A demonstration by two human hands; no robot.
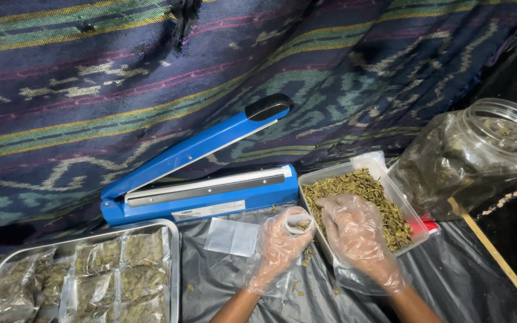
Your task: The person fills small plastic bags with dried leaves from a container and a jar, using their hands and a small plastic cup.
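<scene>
Filling: the left hand (279, 242), gloved in clear plastic, is curled shut around a small clear bag (299, 224) with its mouth up; the right hand (354, 230), gloved too, rests palm down with fingers bunched in the dried leaves (354, 194), and whether it pinches any I cannot tell.
Where: the bag sits just beside the near left corner of the plastic tub (417, 230), toward the right of the black-covered counter (222, 287).
Doing it well: keeping the bag mouth wide and touching the tub's rim seems wise, since crumbs already lie on the counter below it; small pinches should leave the top strip clean for sealing.
Heat sealer (201, 179): one, blue, arm raised, along the back edge.
Empty flat bags (231, 236): at least one, between sealer and left hand.
Metal tray (175, 239): one, near left corner, holding about eight filled bags (121, 269); some are cut off.
Jar (480, 149): one, clear, at the right edge.
</scene>
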